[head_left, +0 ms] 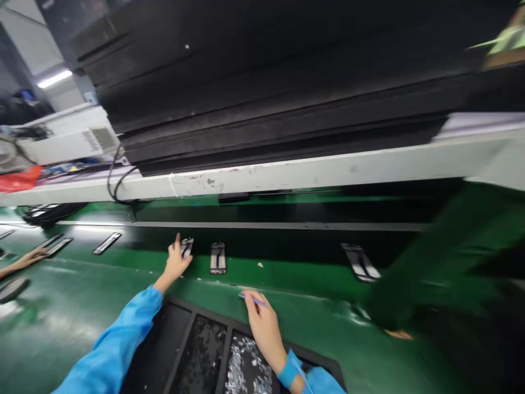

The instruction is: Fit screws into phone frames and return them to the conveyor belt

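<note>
My left hand reaches out over the green belt and grips a small flat dark part, with the index finger pointing up. A second such part lies just right of it. A third part lies farther right on the belt, blurred. My right hand rests at the near edge of the belt, fingers pinched on a thin blue stick. Both arms wear blue sleeves.
A black tray with compartments of shiny scraps sits below my hands. Another person's hand touches parts at the far left. A white shelf rail and dark panels hang above the belt. A white box stands upper left.
</note>
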`<state>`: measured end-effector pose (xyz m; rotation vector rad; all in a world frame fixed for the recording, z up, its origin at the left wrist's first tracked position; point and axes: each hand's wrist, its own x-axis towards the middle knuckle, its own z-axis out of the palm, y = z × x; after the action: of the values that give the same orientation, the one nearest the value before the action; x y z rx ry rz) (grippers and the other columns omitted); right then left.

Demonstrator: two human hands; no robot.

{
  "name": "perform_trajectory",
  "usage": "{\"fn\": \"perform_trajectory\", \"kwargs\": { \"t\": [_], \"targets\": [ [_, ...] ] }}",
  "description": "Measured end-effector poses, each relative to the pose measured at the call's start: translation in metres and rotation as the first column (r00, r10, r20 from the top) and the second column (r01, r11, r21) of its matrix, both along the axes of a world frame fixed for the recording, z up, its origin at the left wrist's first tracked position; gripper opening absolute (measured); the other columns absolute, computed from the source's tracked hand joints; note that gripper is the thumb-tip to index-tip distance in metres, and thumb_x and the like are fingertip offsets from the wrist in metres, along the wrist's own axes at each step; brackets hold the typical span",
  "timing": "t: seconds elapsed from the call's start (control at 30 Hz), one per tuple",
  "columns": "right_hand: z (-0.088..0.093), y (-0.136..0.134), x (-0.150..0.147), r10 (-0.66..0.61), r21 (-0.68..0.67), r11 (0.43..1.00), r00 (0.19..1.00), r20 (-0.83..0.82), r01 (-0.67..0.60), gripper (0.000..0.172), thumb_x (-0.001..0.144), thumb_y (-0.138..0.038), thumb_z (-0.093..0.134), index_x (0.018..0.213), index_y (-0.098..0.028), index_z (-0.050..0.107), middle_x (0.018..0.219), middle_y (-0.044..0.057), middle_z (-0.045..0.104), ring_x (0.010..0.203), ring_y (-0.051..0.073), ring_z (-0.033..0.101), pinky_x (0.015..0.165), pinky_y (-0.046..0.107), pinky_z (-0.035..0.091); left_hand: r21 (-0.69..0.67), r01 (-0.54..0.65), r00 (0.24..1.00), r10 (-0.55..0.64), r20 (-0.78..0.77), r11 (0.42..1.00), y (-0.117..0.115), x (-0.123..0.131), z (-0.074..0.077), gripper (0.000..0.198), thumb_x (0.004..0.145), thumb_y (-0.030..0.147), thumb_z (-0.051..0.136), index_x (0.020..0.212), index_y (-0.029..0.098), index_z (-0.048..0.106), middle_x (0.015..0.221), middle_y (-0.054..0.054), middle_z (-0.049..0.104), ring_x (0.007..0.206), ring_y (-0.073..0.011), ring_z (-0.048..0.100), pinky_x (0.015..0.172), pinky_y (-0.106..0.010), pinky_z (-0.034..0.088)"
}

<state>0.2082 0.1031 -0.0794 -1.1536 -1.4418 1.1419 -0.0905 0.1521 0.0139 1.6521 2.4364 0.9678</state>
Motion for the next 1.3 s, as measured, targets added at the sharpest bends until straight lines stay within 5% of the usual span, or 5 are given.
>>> {"fn": "perform_trajectory", "kwargs": {
  "t": [0.3, 0.53, 0.7, 1.1, 1.3],
  "targets": [
    [0.004, -0.005, 0.004, 0.02, -0.012, 1.0, 0.999, 0.043, -0.02, 0.04, 0.095, -0.057, 0.055, 0.104, -0.027, 0.08, 0.117, 0.009, 0.075, 0.113, 0.032, 0.066, 0.097, 0.043, 0.052, -0.115, -0.012, 0.991, -0.004, -0.131, 0.993, 0.051, -0.006, -0.043, 0.04, 0.099, 0.037, 0.065, 0.133, 0.017, 0.058, 0.135, -0.011, 0.059, 0.116, -0.026, 0.063, 0.097, -0.048, 0.056],
    [-0.002, -0.002, 0.005, -0.112, -0.002, 0.994, 0.992, -0.057, 0.113, 0.047, 0.094, -0.06, 0.055, 0.105, -0.021, 0.078, 0.119, 0.013, 0.074, 0.116, 0.032, 0.065, 0.102, 0.044, 0.051, -0.213, -0.073, 0.993, 0.052, -0.107, 0.974, 0.038, 0.103, -0.072, 0.041, 0.099, 0.039, 0.065, 0.134, 0.017, 0.058, 0.135, -0.012, 0.059, 0.118, -0.0271, 0.062, 0.099, -0.05, 0.054],
    [0.008, 0.0, 0.003, -0.21, 0.009, 0.977, 0.973, -0.095, 0.211, 0.034, 0.099, -0.045, 0.061, 0.116, -0.017, 0.069, 0.12, 0.01, 0.069, 0.107, 0.024, 0.067, 0.094, 0.046, 0.056, -0.193, -0.094, 0.995, 0.099, 0.017, 0.977, 0.041, 0.148, -0.039, 0.039, 0.1, 0.039, 0.064, 0.132, 0.017, 0.059, 0.135, -0.011, 0.059, 0.116, -0.026, 0.063, 0.097, -0.049, 0.055],
    [0.063, -0.121, 0.053, -0.133, -0.315, 0.944, 0.986, -0.101, 0.095, 0.043, 0.091, -0.06, 0.064, 0.072, -0.02, 0.063, 0.056, -0.004, 0.051, 0.051, 0.013, 0.048, 0.049, 0.026, 0.038, -0.261, 0.113, 0.993, -0.12, -0.012, 0.959, -0.287, 0.17, -0.056, 0.123, 0.073, 0.033, 0.079, 0.164, 0.025, -0.003, 0.118, -0.017, 0.048, 0.115, -0.0429, 0.048, 0.109, -0.069, 0.028],
    [0.053, -0.142, 0.019, -0.153, -0.325, 0.926, 0.978, 0.14, 0.192, 0.041, 0.095, -0.058, 0.054, 0.096, -0.021, 0.071, 0.07, 0.0, 0.07, 0.057, 0.016, 0.063, 0.051, 0.026, 0.046, -0.338, 0.228, 0.938, -0.299, -0.176, 0.913, -0.278, 0.146, -0.047, 0.133, 0.072, 0.056, 0.083, 0.163, 0.015, -0.005, 0.134, -0.025, 0.042, 0.126, -0.0492, 0.04, 0.107, -0.072, 0.026]
  ]
}}
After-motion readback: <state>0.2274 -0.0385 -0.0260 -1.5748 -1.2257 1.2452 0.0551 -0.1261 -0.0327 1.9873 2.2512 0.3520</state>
